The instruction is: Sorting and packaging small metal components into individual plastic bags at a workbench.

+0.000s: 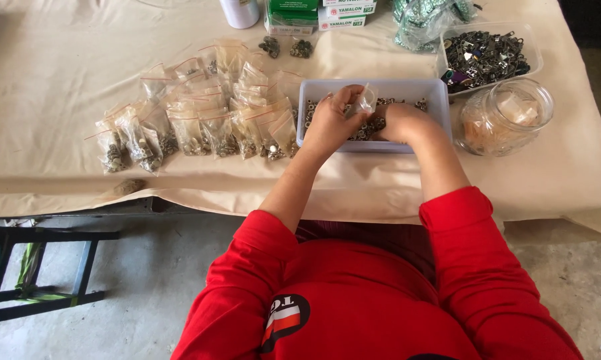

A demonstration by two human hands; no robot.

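Left hand (pixel 328 122) pinches a small clear plastic bag (pixel 365 100) above the pale blue tray (pixel 407 88), fingers closed on it. Right hand (pixel 402 123) dips into the tray among small metal fasteners (pixel 367 130), curled, grip hidden. Filled bags (pixel 207 120) lie just left on the desk (pixel 60 80); a glass jar (pixel 507 117) stands right.

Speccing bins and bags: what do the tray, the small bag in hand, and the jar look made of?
Tray: likely plastic, matte pale blue-grey, thin moulded walls. Small bag in the left hand: clear glossy film, see-through and crinkled. Jar: clear glass or hard plastic, shiny highlights; cannot tell which.
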